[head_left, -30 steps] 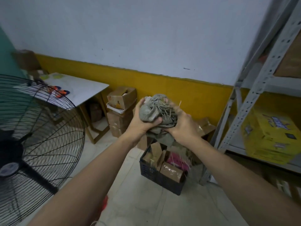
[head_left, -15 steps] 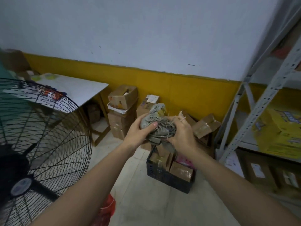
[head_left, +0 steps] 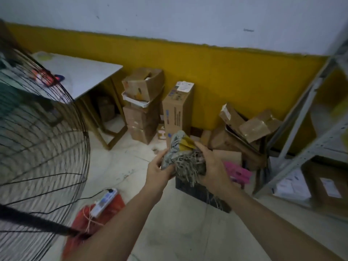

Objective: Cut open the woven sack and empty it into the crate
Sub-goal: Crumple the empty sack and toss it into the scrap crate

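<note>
A crumpled grey woven sack [head_left: 179, 153] with frayed strands and a yellow patch is bunched into a ball between both hands. My left hand [head_left: 159, 169] grips its left side and my right hand [head_left: 211, 166] grips its right side, over the near left corner of a black plastic crate [head_left: 199, 191] on the floor. The crate holds brown cardboard boxes [head_left: 227, 156] and a pink packet [head_left: 238, 171]; my right arm hides part of it.
A big black floor fan [head_left: 37, 147] fills the left. A red bag [head_left: 90, 213] with a white power strip [head_left: 103, 201] lies on the floor. Stacked cardboard boxes [head_left: 143, 110] stand against the yellow wall beside a white table [head_left: 81, 76]. A grey metal shelf [head_left: 310, 129] rises on the right.
Both hands have come lower with the balled sack, down toward the crate. The view has tipped downward, showing more floor, the red bag and the power strip.
</note>
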Demonstrator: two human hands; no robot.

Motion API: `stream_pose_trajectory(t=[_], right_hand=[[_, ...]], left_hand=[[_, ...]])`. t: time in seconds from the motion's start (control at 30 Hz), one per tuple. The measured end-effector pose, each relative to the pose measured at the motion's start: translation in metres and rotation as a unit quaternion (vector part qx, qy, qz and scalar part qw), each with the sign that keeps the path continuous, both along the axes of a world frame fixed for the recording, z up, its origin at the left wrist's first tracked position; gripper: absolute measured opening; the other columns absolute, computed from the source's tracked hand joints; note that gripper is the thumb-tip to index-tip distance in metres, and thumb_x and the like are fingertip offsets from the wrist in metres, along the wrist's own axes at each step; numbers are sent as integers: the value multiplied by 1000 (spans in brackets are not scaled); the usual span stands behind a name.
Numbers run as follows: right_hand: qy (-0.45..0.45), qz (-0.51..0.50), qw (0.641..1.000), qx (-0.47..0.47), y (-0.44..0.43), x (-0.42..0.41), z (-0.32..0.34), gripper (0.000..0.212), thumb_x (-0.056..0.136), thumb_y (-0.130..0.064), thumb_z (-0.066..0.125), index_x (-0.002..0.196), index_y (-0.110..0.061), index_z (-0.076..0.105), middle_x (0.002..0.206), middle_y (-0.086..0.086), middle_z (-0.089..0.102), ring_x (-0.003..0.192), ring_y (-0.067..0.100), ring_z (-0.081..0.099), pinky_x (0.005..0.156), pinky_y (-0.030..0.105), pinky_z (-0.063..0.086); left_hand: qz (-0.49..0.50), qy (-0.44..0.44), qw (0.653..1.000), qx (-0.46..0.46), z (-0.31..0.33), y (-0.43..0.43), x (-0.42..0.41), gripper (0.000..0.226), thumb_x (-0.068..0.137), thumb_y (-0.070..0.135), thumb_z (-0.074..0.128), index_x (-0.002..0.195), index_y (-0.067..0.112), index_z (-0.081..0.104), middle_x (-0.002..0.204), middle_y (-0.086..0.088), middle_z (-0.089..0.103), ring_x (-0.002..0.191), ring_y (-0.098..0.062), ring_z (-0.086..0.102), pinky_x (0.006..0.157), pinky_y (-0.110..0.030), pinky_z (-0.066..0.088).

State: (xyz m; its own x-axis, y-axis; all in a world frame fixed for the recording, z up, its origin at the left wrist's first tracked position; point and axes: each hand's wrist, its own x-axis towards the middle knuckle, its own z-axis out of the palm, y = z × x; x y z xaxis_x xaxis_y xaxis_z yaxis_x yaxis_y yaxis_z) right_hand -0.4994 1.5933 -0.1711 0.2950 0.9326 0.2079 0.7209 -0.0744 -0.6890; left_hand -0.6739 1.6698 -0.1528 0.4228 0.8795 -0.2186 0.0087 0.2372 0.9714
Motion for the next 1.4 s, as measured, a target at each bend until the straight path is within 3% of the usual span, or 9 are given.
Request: stream_pose_trajectory(t=[0.2, 0.37, 0.6, 0.87, 0.97, 1.03, 1.17, 1.3, 1.4], right_hand=[[-42, -33, 999, 10, 25, 16, -206, 66, 68, -27, 86, 126, -16, 57, 120, 7, 63, 111, 27, 58, 87, 22, 38], [-206, -52, 975, -58, 36, 23, -380, 69, 66, -53, 73, 129, -29, 56, 110, 6, 50, 100, 28, 50, 76, 38, 46], [-199, -23, 963, -182, 52, 11, -548, 80, 87, -35, 67, 152, -38, 20, 137, 11, 44, 117, 33, 55, 81, 37, 50], [-201, -11, 945, -256, 83, 8, -626, 80, 90, -9, 62, 153, -33, 20, 137, 8, 49, 108, 32, 59, 76, 35, 47], [-132, -3, 958, -256, 95, 9, -647, 82, 89, -3, 60, 154, -34, 19, 145, 6, 44, 122, 29, 53, 90, 36, 49], [-79, 23, 960, -267, 99, 10, -661, 95, 86, -7, 65, 155, -38, 7, 154, 3, 35, 133, 28, 43, 102, 40, 45], [-60, 78, 944, -314, 102, 8, -682, 113, 85, -20, 70, 149, -45, -20, 163, -1, 11, 145, 32, 26, 107, 49, 40], [-101, 68, 949, -291, 97, 13, -676, 112, 83, -32, 70, 145, -53, -21, 159, 4, 19, 134, 35, 41, 91, 45, 49], [-123, 48, 953, -273, 96, 24, -645, 105, 79, -58, 65, 145, -53, -17, 147, 7, 38, 117, 33, 54, 85, 43, 52]], left_hand=[[-1, 56, 997, 47, -206, 33, 20, 48, 85, -2, 73, 126, 17, 61, 113, -7, 74, 98, -18, 73, 68, -24, 57], [-9, 113, 992, 54, -388, 38, 23, 45, 88, 4, 70, 128, 19, 55, 114, -9, 68, 92, -20, 69, 61, -19, 55], [16, 167, 986, -6, -571, 49, 22, 40, 89, 11, 70, 124, 18, 52, 106, -7, 64, 88, -23, 68, 58, -31, 60], [26, 197, 980, -17, -662, 79, 19, 40, 86, 6, 73, 115, 23, 52, 110, -4, 67, 86, -18, 69, 63, -35, 62], [11, 185, 982, -34, -678, 93, 18, 46, 87, -2, 69, 123, 20, 51, 117, -1, 62, 89, -9, 64, 57, -21, 58], [-20, 175, 984, -35, -683, 98, 18, 49, 90, 0, 65, 132, 20, 49, 117, 5, 56, 89, 0, 57, 54, -11, 52], [-85, 155, 983, -46, -696, 99, 19, 46, 95, 3, 58, 130, 32, 49, 117, 4, 59, 96, -5, 61, 60, -10, 52], [-76, 153, 984, 43, -690, 103, 20, 40, 91, 19, 61, 121, 44, 55, 124, 8, 58, 111, -4, 61, 80, -19, 56], [-94, 238, 957, 138, -674, 115, 18, 46, 86, 43, 57, 131, 42, 49, 134, 13, 48, 122, -1, 48, 99, -33, 50]])
